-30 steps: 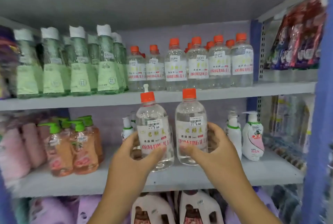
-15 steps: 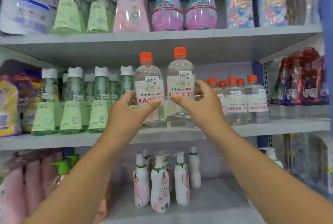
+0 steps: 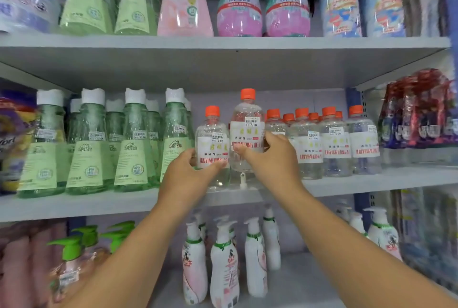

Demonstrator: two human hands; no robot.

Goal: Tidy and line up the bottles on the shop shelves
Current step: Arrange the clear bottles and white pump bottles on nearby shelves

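Two clear bottles with orange caps are at the front of the middle shelf (image 3: 99, 205). My left hand (image 3: 188, 176) grips the left clear bottle (image 3: 212, 144), which sits low, at shelf level. My right hand (image 3: 270, 159) grips the right clear bottle (image 3: 246, 131), which stands higher; whether its base touches the shelf is unclear. To their right stands a row of the same orange-capped bottles (image 3: 334, 144). To their left stand green bottles with white caps (image 3: 131, 144).
The top shelf (image 3: 223, 42) carries green, pink and blue detergent bottles. Below, white pump bottles (image 3: 223, 263) and green-pump bottles (image 3: 71, 263) stand on the lower shelf. Hanging red and blue packets (image 3: 421, 109) fill the right side. A small white hook (image 3: 243, 181) shows by the shelf front.
Both hands carried the two clear bottles up from the lower shelf to the middle shelf. In the last half second the left bottle came down lower than the right one.
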